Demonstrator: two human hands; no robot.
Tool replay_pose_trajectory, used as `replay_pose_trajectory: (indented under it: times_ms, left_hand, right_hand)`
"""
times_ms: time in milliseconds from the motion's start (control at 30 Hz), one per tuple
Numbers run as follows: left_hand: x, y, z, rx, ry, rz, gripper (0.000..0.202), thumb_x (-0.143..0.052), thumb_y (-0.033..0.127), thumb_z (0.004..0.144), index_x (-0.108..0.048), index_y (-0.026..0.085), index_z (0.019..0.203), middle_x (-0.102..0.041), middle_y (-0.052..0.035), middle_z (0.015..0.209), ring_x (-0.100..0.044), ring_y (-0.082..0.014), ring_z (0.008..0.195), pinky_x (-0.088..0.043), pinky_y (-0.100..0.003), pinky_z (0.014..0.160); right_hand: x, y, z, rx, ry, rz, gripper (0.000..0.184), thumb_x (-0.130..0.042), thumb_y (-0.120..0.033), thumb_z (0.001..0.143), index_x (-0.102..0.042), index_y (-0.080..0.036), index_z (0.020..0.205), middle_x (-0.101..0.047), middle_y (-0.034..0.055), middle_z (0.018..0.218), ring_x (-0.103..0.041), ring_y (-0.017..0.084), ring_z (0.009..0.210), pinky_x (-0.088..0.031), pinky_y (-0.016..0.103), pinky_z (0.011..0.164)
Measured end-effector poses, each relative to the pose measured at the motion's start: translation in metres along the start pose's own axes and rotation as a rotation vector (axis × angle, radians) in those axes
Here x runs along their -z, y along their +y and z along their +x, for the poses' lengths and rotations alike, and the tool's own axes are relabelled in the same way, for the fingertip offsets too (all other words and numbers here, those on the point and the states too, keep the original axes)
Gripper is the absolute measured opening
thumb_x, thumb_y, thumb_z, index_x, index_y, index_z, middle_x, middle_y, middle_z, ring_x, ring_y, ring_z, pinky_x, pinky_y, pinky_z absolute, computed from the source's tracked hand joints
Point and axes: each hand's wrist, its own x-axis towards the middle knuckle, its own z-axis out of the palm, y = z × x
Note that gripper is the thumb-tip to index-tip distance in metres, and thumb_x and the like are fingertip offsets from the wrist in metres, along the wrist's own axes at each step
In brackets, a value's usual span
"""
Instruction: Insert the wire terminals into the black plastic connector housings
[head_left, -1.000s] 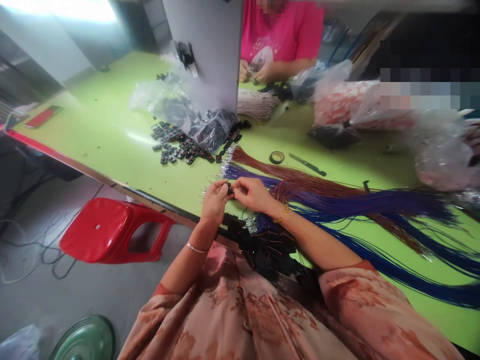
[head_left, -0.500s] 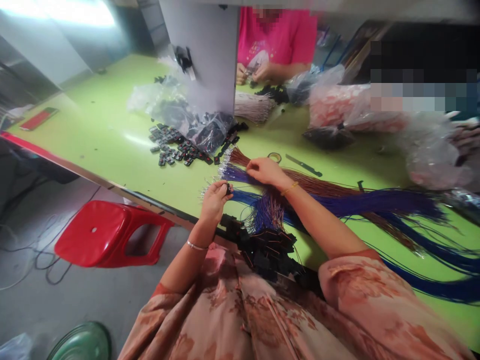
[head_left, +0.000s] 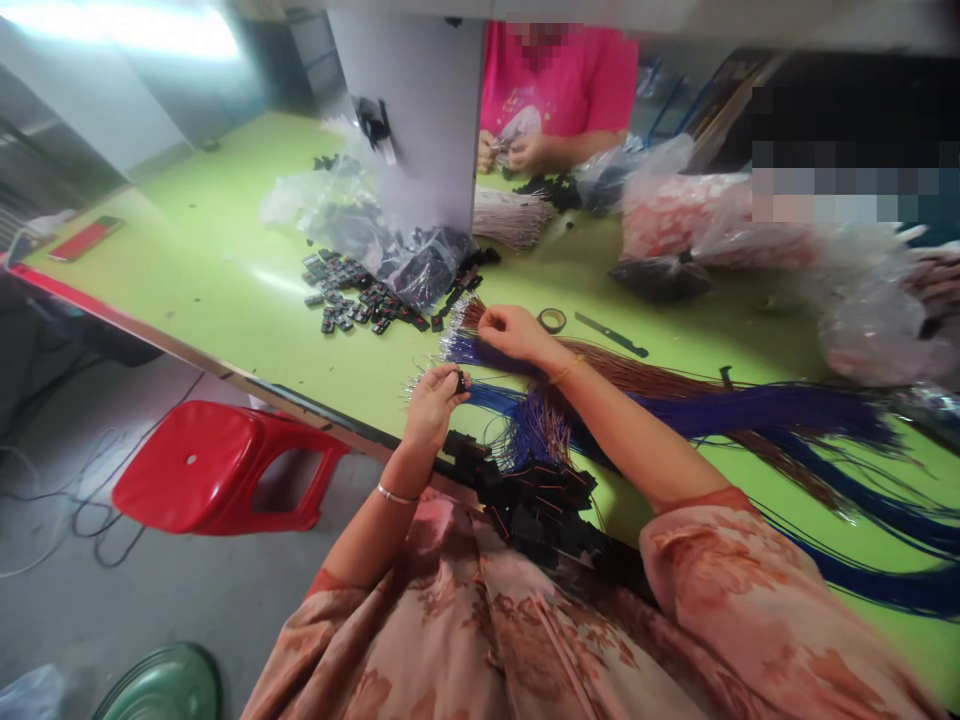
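- My left hand [head_left: 431, 408] has a small black piece [head_left: 461, 380] pinched between thumb and fingers, with hardly any gap around it.
- My right hand [head_left: 514, 333] is just beyond and to the right of that piece, fingers curled in at the brown wires [head_left: 637, 368], near their silvery ends; I can't make out whether a strand is between the fingertips.
- I judge the step in hand to be picking among those wires while the piece is held ready; that calls for a light, narrow pinch, since the strands lie packed together.
- Purple-blue wires [head_left: 772, 405] run beneath my right wrist and away to the right, so a low sweep there could snag them.
- Just beyond my right hand lie a tape roll [head_left: 552, 320] and a knife [head_left: 611, 334].
- The near table edge [head_left: 300, 395] passes beneath my left forearm, with a heap of black parts [head_left: 544, 500] between my arms.
- Left of my left hand, the green tabletop [head_left: 225, 300] gives the most room; beyond it are small black blocks [head_left: 367, 295] and the grey panel [head_left: 420, 100].
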Motion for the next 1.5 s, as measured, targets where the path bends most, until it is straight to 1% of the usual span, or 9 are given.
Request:
replay_pose_trajectory:
  times_ms: [200, 333, 467, 600, 767, 833, 933, 1333, 1500]
  left_hand:
    - [0.0, -0.002, -0.001, -0.027, -0.013, 0.013, 0.031, -0.079, 0.029, 0.067, -0.062, 0.016, 0.09, -0.069, -0.0039, 0.083, -0.066, -0.0123, 0.074, -0.053, -0.024, 0.067]
    - [0.002, -0.003, -0.002, -0.044, -0.021, -0.001, 0.032, -0.079, 0.031, 0.068, -0.062, 0.016, 0.091, -0.069, -0.0039, 0.083, -0.066, -0.0128, 0.075, -0.053, -0.025, 0.068]
    - [0.003, -0.003, -0.003, -0.074, -0.046, -0.052, 0.033, -0.079, 0.03, 0.069, -0.062, 0.016, 0.094, -0.069, -0.0042, 0.084, -0.065, -0.0129, 0.075, -0.052, -0.025, 0.067]
    - [0.003, -0.002, -0.004, -0.09, -0.063, -0.098, 0.028, -0.076, 0.027, 0.072, -0.063, 0.017, 0.095, -0.067, -0.0033, 0.086, -0.063, -0.0118, 0.076, -0.051, -0.025, 0.069]
    - [0.003, -0.001, -0.003, -0.053, -0.078, -0.133, 0.021, -0.071, 0.025, 0.077, -0.062, 0.018, 0.095, -0.067, -0.0034, 0.087, -0.062, -0.0114, 0.077, -0.05, -0.024, 0.069]
    - [0.002, -0.001, -0.002, -0.046, -0.089, -0.139, 0.02, -0.07, 0.025, 0.078, -0.062, 0.018, 0.095, -0.067, -0.0037, 0.087, -0.062, -0.0114, 0.077, -0.05, -0.024, 0.069]
    - [0.001, -0.001, -0.002, -0.047, -0.097, -0.134, 0.02, -0.07, 0.025, 0.078, -0.062, 0.018, 0.095, -0.066, -0.0039, 0.087, -0.062, -0.0116, 0.077, -0.049, -0.025, 0.07]
    - [-0.002, 0.0, -0.006, -0.087, -0.079, -0.06, 0.025, -0.072, 0.029, 0.076, -0.061, 0.019, 0.096, -0.066, -0.0032, 0.088, -0.061, -0.0117, 0.077, -0.048, -0.025, 0.07]
    - [-0.004, -0.002, -0.008, -0.135, -0.055, 0.003, 0.031, -0.077, 0.03, 0.07, -0.061, 0.018, 0.094, -0.066, -0.0011, 0.081, -0.061, -0.0101, 0.07, -0.049, -0.023, 0.066]
  right_hand:
    - [-0.019, -0.044, 0.026, 0.106, 0.038, 0.209, 0.013, -0.054, -0.024, 0.073, -0.062, -0.014, 0.075, -0.059, -0.0003, 0.067, -0.045, 0.01, 0.061, -0.034, 0.024, 0.06]
    - [-0.02, -0.055, 0.02, 0.111, 0.021, 0.333, 0.016, -0.057, -0.03, 0.076, -0.062, -0.014, 0.076, -0.057, -0.0014, 0.067, -0.044, 0.01, 0.062, -0.035, 0.023, 0.06]
    - [-0.018, -0.053, -0.004, 0.061, -0.04, 0.38, 0.019, -0.058, -0.033, 0.079, -0.064, -0.015, 0.077, -0.057, -0.0016, 0.066, -0.044, 0.009, 0.06, -0.035, 0.023, 0.059]
    - [-0.021, -0.044, -0.032, 0.001, -0.106, 0.382, 0.017, -0.056, -0.029, 0.078, -0.065, -0.014, 0.075, -0.058, -0.0016, 0.063, -0.046, 0.009, 0.058, -0.034, 0.023, 0.057]
    - [-0.028, -0.034, -0.053, -0.032, -0.022, 0.267, 0.02, -0.057, -0.03, 0.076, -0.062, -0.014, 0.065, -0.049, -0.0044, 0.054, -0.036, 0.008, 0.052, -0.026, 0.022, 0.051]
    - [-0.031, -0.032, -0.057, -0.043, -0.01, 0.232, 0.025, -0.057, -0.034, 0.077, -0.06, -0.015, 0.063, -0.044, -0.0053, 0.052, -0.032, 0.007, 0.051, -0.022, 0.023, 0.049]
    - [-0.033, -0.031, -0.059, -0.039, -0.011, 0.183, 0.028, -0.056, -0.037, 0.079, -0.06, -0.015, 0.062, -0.044, -0.0051, 0.052, -0.031, 0.008, 0.051, -0.022, 0.023, 0.05]
    - [-0.034, -0.034, -0.062, -0.036, 0.0, 0.068, 0.027, -0.051, -0.032, 0.08, -0.056, -0.016, 0.058, -0.045, -0.0045, 0.051, -0.032, 0.008, 0.05, -0.022, 0.023, 0.051]
    - [-0.033, -0.038, -0.065, -0.002, -0.012, -0.013, 0.026, -0.05, -0.031, 0.082, -0.057, -0.017, 0.062, -0.049, -0.003, 0.053, -0.035, 0.01, 0.05, -0.023, 0.024, 0.053]
